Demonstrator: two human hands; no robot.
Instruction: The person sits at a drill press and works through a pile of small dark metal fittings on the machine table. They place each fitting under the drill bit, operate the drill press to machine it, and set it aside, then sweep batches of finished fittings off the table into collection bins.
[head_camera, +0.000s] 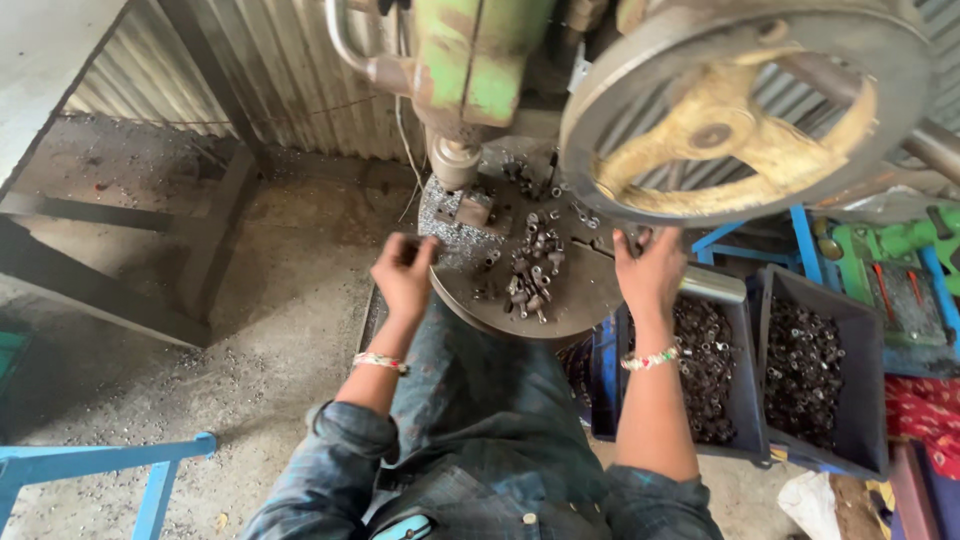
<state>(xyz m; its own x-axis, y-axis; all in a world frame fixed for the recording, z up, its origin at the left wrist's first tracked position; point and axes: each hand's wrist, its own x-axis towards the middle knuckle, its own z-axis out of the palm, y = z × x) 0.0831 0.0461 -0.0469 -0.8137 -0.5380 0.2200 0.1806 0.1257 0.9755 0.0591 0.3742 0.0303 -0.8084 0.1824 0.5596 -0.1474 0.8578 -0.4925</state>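
Fingers of your left hand (403, 270) are curled in tight toward the palm at the left rim of the round steel press table (590, 295); they look pinched together, but whether a part sits between them is too small to tell. Your right hand (650, 268) rests at the right rim of that table, fingers spread and bent downward against the edge, gripping nothing that shows.

Between your two hands, just inward of both sets of fingertips, lies the loose heap of small metal parts (530, 270), short tube-like pieces scattered across the table top. The heap is nearer your right fingers than your left, yet touches neither. Beyond your left fingertips, farther up the table, stands a small block-shaped die (474, 208), and right above it hangs the press ram (455, 160) under the green machine body (480, 60).

Over your right fingers looms the large flywheel (740, 110), grey at the rim with yellowed spokes. Below and to the right of your right wrist, with its beaded wristband (650, 358), sit two dark bins (860, 400) filled with more of the same small pieces. A matching band (380, 361) circles your left wrist. Left of your left hand the ground is dusty concrete, with a blue frame (100, 462) near the lower corner.
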